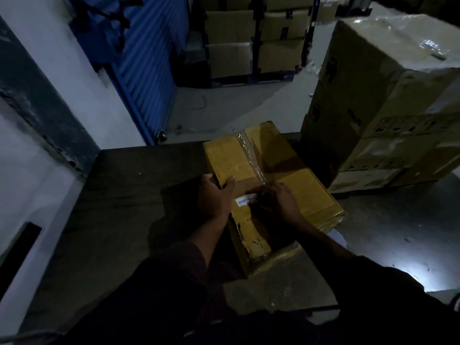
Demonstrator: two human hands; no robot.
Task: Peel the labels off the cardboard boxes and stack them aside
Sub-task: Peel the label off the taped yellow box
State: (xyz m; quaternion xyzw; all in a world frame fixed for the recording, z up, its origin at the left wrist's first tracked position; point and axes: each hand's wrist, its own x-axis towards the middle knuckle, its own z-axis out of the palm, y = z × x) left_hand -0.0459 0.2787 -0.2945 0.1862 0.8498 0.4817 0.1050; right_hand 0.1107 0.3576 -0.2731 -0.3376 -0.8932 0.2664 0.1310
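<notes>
The cardboard box (268,185) lies flat on the dark table (119,207), and everything else is best read from it. Your left hand (215,196) wraps the box's left edge, fingers over the top face and thumb lying along it, so it is clamped on the box; this looks meant to brace the box against the pull of peeling. Your right hand (278,200) sits on the top face just right of the white label (245,199), fingers bunched at the label's right end. In this dim light you cannot tell whether they already pinch a lifted corner or only scrape at it.

The label lies near the middle of the box's top face, between your two hands, just below where the clear tape (251,155) runs down the seam. It appears mostly stuck down, so the peel is probably at its start.

Right of the box stands a wrapped stack of cartons (378,100); beyond the box, across the floor, more cartons on racks (254,43). No pile of removed labels shows beside the box.
</notes>
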